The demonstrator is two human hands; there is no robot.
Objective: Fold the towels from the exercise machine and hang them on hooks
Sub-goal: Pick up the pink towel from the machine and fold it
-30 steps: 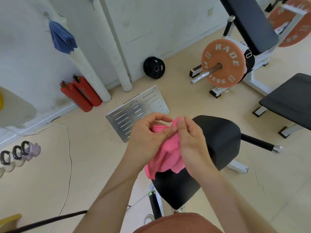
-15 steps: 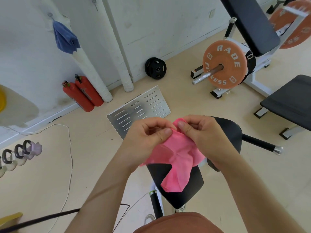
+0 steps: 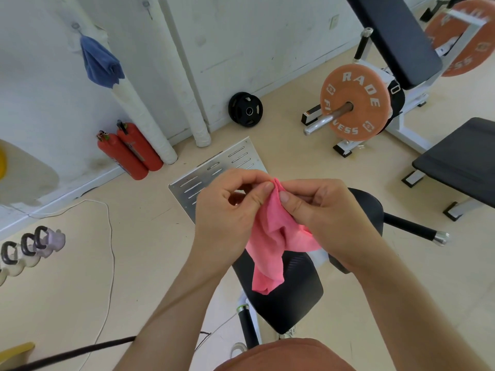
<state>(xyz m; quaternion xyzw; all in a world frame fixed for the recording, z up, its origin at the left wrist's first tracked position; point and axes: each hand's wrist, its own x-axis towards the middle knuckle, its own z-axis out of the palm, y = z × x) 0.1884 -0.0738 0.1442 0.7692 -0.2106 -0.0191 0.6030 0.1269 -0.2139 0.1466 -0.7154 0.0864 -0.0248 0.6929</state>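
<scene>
A pink towel [image 3: 270,245] hangs bunched between both hands above the black padded seat [image 3: 289,293] of an exercise machine. My left hand [image 3: 227,210] pinches its top edge with thumb and fingers. My right hand [image 3: 318,207] pinches the same top edge right beside it, the two thumbs almost touching. The towel's lower end dangles loose over the seat. A blue towel [image 3: 100,64] hangs from a hook [image 3: 75,26] on the white wall at the upper left. Another hook [image 3: 146,4] sits on the wall to its right with nothing on it.
Two red fire extinguishers [image 3: 128,151] lean at the wall base. A slotted metal plate [image 3: 214,170] lies on the floor. An orange weight plate [image 3: 355,103] on a bar, a black plate [image 3: 245,109], a bench [image 3: 460,162] at right, kettlebells [image 3: 32,247] and a cable [image 3: 109,236] at left.
The towel has been drawn up and turned in my hands; my right hand shifted right and my two thumbs now meet on one top edge. The towel hangs longer over the seat.
</scene>
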